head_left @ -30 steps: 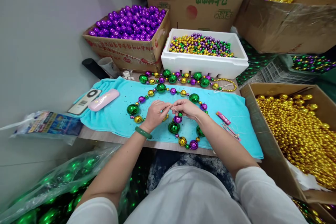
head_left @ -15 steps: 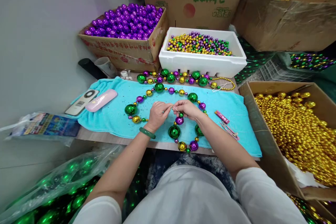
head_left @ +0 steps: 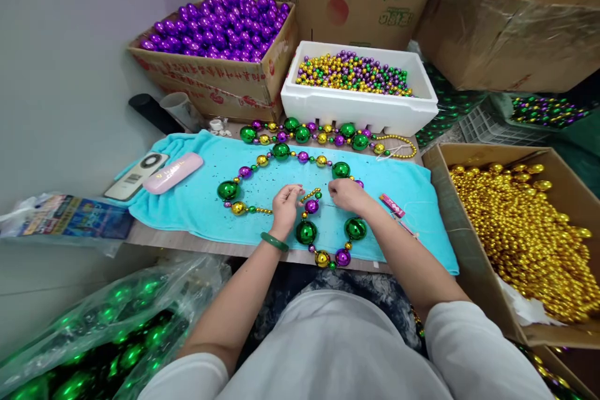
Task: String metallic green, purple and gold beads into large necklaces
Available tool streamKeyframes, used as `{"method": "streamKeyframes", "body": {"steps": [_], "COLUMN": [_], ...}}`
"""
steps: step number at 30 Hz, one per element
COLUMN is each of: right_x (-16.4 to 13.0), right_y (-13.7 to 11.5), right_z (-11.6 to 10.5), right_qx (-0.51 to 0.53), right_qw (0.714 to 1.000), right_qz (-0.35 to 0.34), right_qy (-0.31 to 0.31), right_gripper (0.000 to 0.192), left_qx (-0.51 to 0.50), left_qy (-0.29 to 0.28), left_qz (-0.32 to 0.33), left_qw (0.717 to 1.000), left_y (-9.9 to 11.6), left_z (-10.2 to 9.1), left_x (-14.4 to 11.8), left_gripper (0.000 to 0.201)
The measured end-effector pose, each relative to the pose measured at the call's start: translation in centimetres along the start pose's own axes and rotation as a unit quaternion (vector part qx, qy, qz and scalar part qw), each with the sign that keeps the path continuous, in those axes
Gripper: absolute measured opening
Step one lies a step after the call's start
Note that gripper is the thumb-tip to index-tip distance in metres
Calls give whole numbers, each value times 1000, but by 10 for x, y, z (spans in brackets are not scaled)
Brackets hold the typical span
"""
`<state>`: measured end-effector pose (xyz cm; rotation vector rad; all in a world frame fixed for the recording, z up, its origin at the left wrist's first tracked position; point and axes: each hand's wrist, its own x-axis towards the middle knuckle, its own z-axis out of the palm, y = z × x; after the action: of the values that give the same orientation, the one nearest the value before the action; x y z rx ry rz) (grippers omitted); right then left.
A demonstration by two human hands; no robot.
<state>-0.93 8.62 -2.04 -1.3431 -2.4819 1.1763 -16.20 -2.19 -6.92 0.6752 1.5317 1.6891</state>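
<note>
The thread itself was too fine to see, and the bead necklace (head_left: 300,200) lay looped around both hands, its ends pinched by the left hand (head_left: 285,201) and right hand (head_left: 345,194).

Seen from above: bead necklace (head_left: 281,151) lying in a loop on turquoise towel (head_left: 197,200), with green, gold and purple balls. Left hand (head_left: 285,203) resting inside the loop, fingers pinched near small gold beads; green bangle (head_left: 274,241) on its wrist. Right hand (head_left: 345,195) just beside, on the right part of the loop, fingers curled down; not clear whether gripping anything. Behind the towel, second bead string (head_left: 323,135), then white foam box (head_left: 359,114) full of small mixed beads. Left of the foam box, cardboard box of purple balls (head_left: 220,28). Right of the towel, box of gold beads (head_left: 525,231). On the towel's left end, pink case (head_left: 172,172) and remote (head_left: 136,176).
</note>
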Motion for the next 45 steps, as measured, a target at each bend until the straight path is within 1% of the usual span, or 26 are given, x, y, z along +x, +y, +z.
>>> {"method": "streamKeyframes", "body": {"steps": [1,2,3,4,5,7,8,9,10,11,12,13,15,17,18,20,22,24,26,28,31,34,38,40,42,45], "right_x": [-2,-5,-7,-10,-12,-16,-17,-18,-18,-17,-16,-15,-11,-6,-4,1,6,9,11,11,11,13,14,13,11,9], "right_y": [2,5,7,9,11,12,12,11,10,9,8,7,4,-1,-3,-8,-14,-19,-23,-26,-27,-23,-18,-17,-18,-16], "right_z": [-2,-4,-6,-7,-7,-5,-2,1,4,8,11,14,20,24,26,27,25,20,13,5,-4,-4,5,8,8,6], "right_qx": [5,39,108,210,333,556,623,665,687,696,694,684,653,623,614,614,624,621,603,592,592,588,575,566,564,574], "right_qw": [1000,999,994,977,942,829,780,745,723,714,714,722,751,777,784,785,775,776,790,799,800,798,802,811,817,812], "right_qz": [4,12,21,29,35,41,42,48,57,68,77,82,80,74,73,78,82,86,97,84,61,103,154,142,119,105], "right_qy": [-10,-20,-28,-34,-35,-28,-27,-31,-36,-42,-50,-55,-58,-52,-46,-40,-52,-64,-62,-60,-77,-80,-53,-43,-34,-24], "right_gripper": [11,8,5,3,4,9,12,13,15,17,18,20,22,22,22,23,25,25,23,20,20,23,22,20,21,22], "left_qx": [-59,-110,-149,-173,-183,-172,-160,-149,-143,-144,-152,-167,-217,-281,-310,-346,-348,-324,-301,-294,-277,-261,-278,-290,-299,-302], "left_qy": [-8,-16,-23,-30,-34,-43,-49,-55,-60,-60,-56,-49,-42,-56,-71,-100,-126,-143,-149,-146,-124,-88,-69,-69,-80,-95], "left_qz": [-41,-74,-101,-121,-135,-152,-159,-165,-169,-169,-166,-159,-144,-145,-149,-159,-165,-173,-179,-164,-133,-144,-173,-176,-164,-142], "left_qw": [997,991,983,977,973,972,973,973,973,973,973,972,965,947,936,919,914,919,925,930,943,951,942,938,937,938], "left_y": [0,1,1,2,2,0,-2,-4,-5,-6,-7,-6,-3,1,3,7,9,13,21,30,39,32,14,9,10,14], "left_z": [2,4,5,5,5,5,5,6,7,8,9,10,13,16,17,19,21,21,21,22,24,25,21,18,15,12], "left_x": [-2,-5,-7,-9,-11,-17,-21,-25,-29,-32,-35,-38,-39,-36,-33,-24,-16,-11,-10,-12,-14,-11,-8,-8,-9,-12], "left_gripper": [18,19,20,21,21,19,18,18,17,16,15,14,15,17,19,19,19,18,20,21,23,25,22,21,20,19]}}
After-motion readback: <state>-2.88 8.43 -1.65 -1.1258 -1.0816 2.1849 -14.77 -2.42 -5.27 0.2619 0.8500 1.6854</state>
